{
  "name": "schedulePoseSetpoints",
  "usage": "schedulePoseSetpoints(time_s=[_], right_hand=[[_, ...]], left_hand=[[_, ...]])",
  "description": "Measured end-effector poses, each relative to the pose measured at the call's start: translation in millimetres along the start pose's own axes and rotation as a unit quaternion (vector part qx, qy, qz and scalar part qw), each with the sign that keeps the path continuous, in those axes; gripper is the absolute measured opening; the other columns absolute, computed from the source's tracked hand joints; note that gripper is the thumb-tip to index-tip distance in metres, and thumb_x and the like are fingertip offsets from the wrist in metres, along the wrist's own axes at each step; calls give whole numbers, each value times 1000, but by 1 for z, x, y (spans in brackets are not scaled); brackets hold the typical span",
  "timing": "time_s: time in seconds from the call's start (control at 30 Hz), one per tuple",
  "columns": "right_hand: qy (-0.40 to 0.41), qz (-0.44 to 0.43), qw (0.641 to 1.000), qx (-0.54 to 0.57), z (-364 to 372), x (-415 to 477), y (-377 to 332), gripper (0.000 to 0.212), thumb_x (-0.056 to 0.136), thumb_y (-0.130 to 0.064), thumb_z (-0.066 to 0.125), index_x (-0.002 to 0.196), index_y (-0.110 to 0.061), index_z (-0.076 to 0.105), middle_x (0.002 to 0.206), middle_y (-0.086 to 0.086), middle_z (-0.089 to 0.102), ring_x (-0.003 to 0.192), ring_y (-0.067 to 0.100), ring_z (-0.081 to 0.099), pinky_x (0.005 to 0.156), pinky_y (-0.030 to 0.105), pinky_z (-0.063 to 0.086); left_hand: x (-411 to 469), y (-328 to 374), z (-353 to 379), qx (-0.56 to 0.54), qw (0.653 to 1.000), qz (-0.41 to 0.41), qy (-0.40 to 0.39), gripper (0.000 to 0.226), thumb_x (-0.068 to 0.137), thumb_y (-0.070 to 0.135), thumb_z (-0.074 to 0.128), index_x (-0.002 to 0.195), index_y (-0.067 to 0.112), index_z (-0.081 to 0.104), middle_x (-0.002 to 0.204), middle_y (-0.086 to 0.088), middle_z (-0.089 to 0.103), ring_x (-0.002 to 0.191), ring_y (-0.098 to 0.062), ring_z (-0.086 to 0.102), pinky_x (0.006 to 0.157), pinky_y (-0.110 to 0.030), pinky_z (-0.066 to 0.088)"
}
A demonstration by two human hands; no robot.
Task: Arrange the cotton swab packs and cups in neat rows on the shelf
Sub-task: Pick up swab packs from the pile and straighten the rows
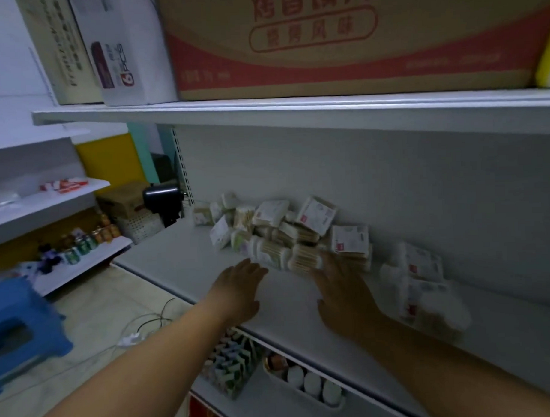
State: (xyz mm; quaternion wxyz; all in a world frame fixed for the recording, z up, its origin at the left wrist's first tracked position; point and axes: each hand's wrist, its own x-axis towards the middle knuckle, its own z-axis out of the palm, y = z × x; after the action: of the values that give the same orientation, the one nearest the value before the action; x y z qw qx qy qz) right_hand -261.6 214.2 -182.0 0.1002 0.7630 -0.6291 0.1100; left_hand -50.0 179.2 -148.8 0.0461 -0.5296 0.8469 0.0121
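Nearest, both forearms reach in over the front edge of the shelf [182,267]. The left hand [239,290] is palm-down, fingers straight and pressed together, tips just beside the front of the heap; I cannot tell whether they touch it. The right hand [343,295] is flat too, fingers slightly spread, tips against a swab pack [303,258] at the heap's front edge. Neither hand grips anything.

Beyond the hands, the packs lie in a loose pile [277,230] toward the back wall, left of the shelf's middle. Some lie flat, some are tipped on edge, some are stacked crooked, and the labels face every way. Just right of the right hand sits a second clump of white packs [423,284], too blurred to say what they are. No cup can be made out.

Judging by this, the task is barely begun. No row exists yet, so all the sorting, squaring and lining up is left, and the cups have yet to be found.

Farthest up, a carton [339,40] sits on the upper shelf [295,109].
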Motion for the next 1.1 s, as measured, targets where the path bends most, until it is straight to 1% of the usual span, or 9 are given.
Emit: schedulePoseSetpoints(time_s=[0.13,0.3,0.47,0.57,0.7,0.8,0.87,1.0,1.1], right_hand=[[83,31,996,-19,17,30,0,76,42,-18,87,114,-3,66,124,20,60,119,33,38,92,51,46],[106,67,989,-74,23,44,-3,65,51,-18,84,109,3,65,128,24,56,124,34,34,108,43,20],[50,77,992,-86,12,33,-14,68,57,-32,72,115,0,60,125,21,56,121,34,42,105,47,31],[68,166,983,24,-9,6,-42,60,62,-32,75,116,-11,57,113,8,60,104,28,59,93,33,45],[117,390,851,331,-39,-24,-67,43,75,-20,75,105,-36,48,110,-12,54,102,9,54,83,23,42],[182,443,690,542,-58,-38,-62,38,73,-9,74,103,-28,60,115,8,59,102,24,62,87,40,53],[200,435,622,619,-74,-52,-60,44,64,-18,68,107,-24,60,110,8,64,96,25,65,82,43,55],[243,451,577,636,-95,-97,-60,46,59,-21,68,104,-17,61,87,4,69,75,17,67,64,29,53],[323,452,457,695,-101,-143,-56,48,41,-33,88,76,-12,64,58,2,62,48,11,60,48,21,51]], left_hand=[[48,-25,-12,46,991,63,111,64,90,15,51,147,18,22,155,-1,20,145,-20,9,115,-36,13],[87,-35,-7,59,979,131,148,61,90,16,54,145,19,29,151,-1,29,141,-22,18,116,-39,7],[113,-53,3,50,945,238,220,58,79,22,66,133,16,45,133,-4,51,129,-26,40,108,-39,25],[115,-64,-3,-19,907,338,250,49,54,36,80,100,25,67,98,5,68,96,-19,64,85,-34,48],[96,-63,-21,-410,868,267,85,36,73,33,77,106,25,66,103,10,65,94,-7,59,81,-25,48],[74,-43,-34,-663,720,182,-92,26,85,12,66,109,22,65,106,1,69,93,-14,66,78,-29,53],[59,-23,-36,-731,655,141,-131,24,86,13,62,109,21,63,106,0,70,91,-16,68,78,-37,55],[20,31,-30,-775,596,97,-186,10,91,23,55,96,20,63,92,-4,71,74,-17,69,67,-34,54],[-15,84,-25,-786,560,71,-252,17,95,25,48,93,17,63,79,-4,73,71,-20,68,70,-40,56]])
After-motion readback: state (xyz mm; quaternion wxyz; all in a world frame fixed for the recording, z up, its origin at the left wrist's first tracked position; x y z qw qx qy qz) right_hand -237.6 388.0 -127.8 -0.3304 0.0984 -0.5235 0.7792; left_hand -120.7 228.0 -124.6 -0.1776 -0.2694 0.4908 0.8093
